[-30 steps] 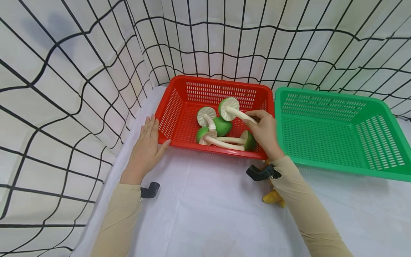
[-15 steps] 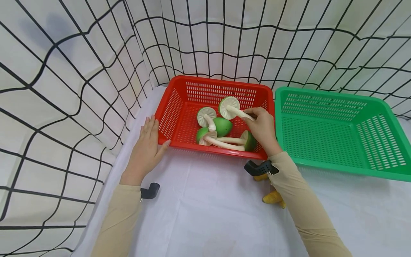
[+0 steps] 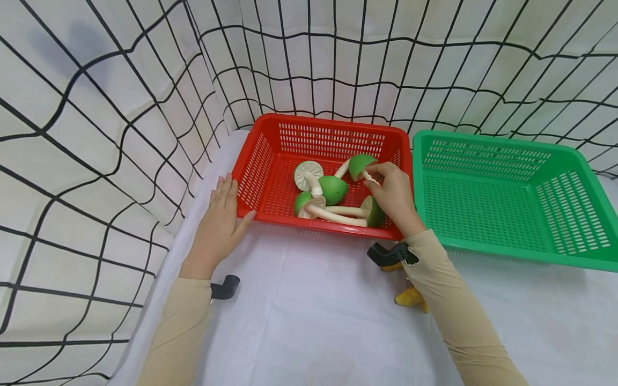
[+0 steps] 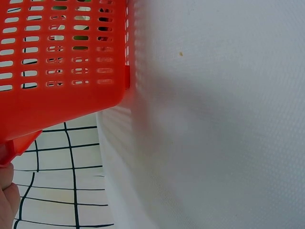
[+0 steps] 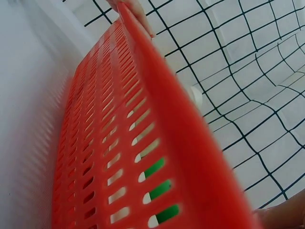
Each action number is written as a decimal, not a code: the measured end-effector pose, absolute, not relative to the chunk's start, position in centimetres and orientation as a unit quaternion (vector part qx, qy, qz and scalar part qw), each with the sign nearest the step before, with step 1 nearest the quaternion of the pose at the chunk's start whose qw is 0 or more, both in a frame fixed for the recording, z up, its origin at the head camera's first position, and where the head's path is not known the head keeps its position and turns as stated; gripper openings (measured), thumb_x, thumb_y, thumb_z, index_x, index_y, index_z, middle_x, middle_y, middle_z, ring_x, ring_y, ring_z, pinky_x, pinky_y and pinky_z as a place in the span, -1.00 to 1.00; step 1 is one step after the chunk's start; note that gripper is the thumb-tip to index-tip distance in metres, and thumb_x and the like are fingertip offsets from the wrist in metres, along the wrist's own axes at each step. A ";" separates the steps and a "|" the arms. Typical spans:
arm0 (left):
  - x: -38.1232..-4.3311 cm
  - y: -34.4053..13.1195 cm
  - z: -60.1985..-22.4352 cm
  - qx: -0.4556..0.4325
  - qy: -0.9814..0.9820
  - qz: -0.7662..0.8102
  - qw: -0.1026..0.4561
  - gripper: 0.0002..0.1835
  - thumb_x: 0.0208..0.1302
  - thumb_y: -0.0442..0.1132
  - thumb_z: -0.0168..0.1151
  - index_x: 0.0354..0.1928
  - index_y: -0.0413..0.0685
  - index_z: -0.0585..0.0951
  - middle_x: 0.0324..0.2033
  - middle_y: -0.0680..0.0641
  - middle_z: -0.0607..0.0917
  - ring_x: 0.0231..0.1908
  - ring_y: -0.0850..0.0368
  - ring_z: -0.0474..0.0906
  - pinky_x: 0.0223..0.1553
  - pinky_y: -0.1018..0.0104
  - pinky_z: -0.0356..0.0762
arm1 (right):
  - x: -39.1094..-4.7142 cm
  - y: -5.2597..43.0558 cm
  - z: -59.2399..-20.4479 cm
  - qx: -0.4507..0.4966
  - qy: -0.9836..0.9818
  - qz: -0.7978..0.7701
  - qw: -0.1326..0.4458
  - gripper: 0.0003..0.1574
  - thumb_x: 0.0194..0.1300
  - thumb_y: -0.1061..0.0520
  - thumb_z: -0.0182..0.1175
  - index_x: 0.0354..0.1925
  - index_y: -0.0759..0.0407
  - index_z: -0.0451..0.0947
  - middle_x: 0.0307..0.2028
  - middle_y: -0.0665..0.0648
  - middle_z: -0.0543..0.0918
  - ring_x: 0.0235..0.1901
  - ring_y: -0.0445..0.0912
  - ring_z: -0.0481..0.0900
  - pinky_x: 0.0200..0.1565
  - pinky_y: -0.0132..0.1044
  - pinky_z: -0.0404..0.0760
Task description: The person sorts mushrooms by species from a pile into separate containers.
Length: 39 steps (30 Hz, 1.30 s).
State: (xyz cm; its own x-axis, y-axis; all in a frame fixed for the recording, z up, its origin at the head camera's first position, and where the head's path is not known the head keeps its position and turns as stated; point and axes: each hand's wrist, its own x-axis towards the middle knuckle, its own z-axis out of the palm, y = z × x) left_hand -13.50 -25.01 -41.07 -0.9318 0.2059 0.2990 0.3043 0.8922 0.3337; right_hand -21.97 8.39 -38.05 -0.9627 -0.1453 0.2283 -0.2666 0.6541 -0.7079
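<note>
Toy mushrooms with green caps and white stems lie in the red basket (image 3: 321, 228) in the head view. My right hand (image 3: 396, 198) is over the basket's right side, its thumb and fingers pinching a mushroom (image 3: 361, 165) whose green cap shows left of the fingertips. A white stem (image 3: 341, 169) sticks out left of that cap. Nearer the front lie a mushroom with its underside up (image 3: 308, 174), a rounded green cap (image 3: 333, 189) and long stems (image 3: 338, 215). My left hand (image 3: 219, 220) rests on the basket's left rim, fingers straight, thumb at the front corner.
A green basket (image 3: 483, 246) stands right beside the red one. Yellow objects (image 3: 410, 296) lie on the white cloth (image 3: 314, 316), partly under my right forearm. Black netting (image 3: 338, 86) over white sheeting rises behind and to the left.
The mushroom at my right fingertips has turned: its pale underside faced up at the left before, and now a green cap shows nearer the fingers. My left hand has not moved.
</note>
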 end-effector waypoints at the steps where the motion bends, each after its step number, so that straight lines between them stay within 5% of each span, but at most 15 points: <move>1: -13.5 -25.0 -41.1 -0.132 -0.964 -0.191 0.129 -0.18 0.40 0.06 -0.07 0.38 -0.49 -0.01 0.42 -0.35 -0.05 0.42 -0.21 -0.22 0.38 -0.04 -0.21 | -21.9 8.4 -38.0 0.116 -0.905 0.402 0.077 -0.71 0.20 0.34 0.24 -0.07 0.40 0.61 -0.15 0.31 0.60 -0.15 0.11 0.56 -0.09 -0.07 0.58; 18: -13.5 -25.1 -41.0 -0.131 -0.964 -0.194 0.126 -0.20 0.40 0.01 -0.05 0.39 -0.48 -0.02 0.41 -0.36 -0.04 0.42 -0.19 -0.25 0.38 -0.03 -0.22 | -18.0 12.9 -36.8 0.146 -0.871 0.447 0.141 -0.67 0.17 0.35 0.28 -0.06 0.43 0.58 -0.17 0.33 0.61 -0.18 0.13 0.60 -0.12 0.01 0.57; 23: -13.6 -25.1 -41.0 -0.132 -0.964 -0.193 0.123 -0.20 0.41 0.01 -0.06 0.39 -0.48 -0.03 0.42 -0.34 -0.07 0.42 -0.23 -0.23 0.38 -0.04 -0.22 | -16.7 15.1 -36.9 0.146 -0.865 0.447 0.173 -0.67 0.14 0.39 0.28 -0.07 0.43 0.59 -0.14 0.30 0.62 -0.14 0.08 0.60 -0.07 -0.35 0.54; 26: -13.7 -25.0 -41.0 -0.133 -0.964 -0.193 0.125 -0.20 0.41 0.01 -0.06 0.39 -0.48 -0.02 0.42 -0.35 -0.06 0.41 -0.23 -0.22 0.38 -0.04 -0.22 | -16.0 16.6 -36.8 0.144 -0.863 0.444 0.193 -0.68 0.13 0.40 0.28 -0.08 0.42 0.60 -0.15 0.28 0.63 -0.12 -0.14 0.58 -0.08 -0.57 0.45; 31: -13.8 -24.8 -40.9 -0.134 -0.963 -0.196 0.126 -0.21 0.40 0.00 -0.05 0.39 -0.48 -0.02 0.41 -0.37 -0.03 0.42 -0.23 -0.22 0.38 -0.04 -0.22 | -15.2 19.2 -36.7 0.131 -0.859 0.442 0.220 -0.66 0.11 0.45 0.26 -0.08 0.43 0.60 -0.17 0.21 0.62 -0.14 -0.50 0.45 -0.08 -0.63 0.41; 39: -13.6 -24.9 -41.0 -0.125 -0.966 -0.191 0.120 -0.21 0.38 -0.03 -0.02 0.39 -0.46 -0.03 0.42 -0.35 -0.04 0.42 -0.18 -0.23 0.38 -0.01 -0.21 | -14.1 24.1 -38.2 0.091 -0.866 0.434 0.230 -0.66 0.22 0.29 0.24 -0.02 0.38 0.59 -0.11 0.26 0.62 -0.13 -0.53 0.41 -0.07 -0.67 0.35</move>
State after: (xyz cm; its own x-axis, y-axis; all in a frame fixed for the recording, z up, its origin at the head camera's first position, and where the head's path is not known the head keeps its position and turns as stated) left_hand -13.64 -24.94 -41.02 -0.9399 0.1949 0.2805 0.2870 0.8958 0.3393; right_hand -14.10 24.10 -38.20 -0.8779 0.0427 0.4770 -0.3566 0.6064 -0.7107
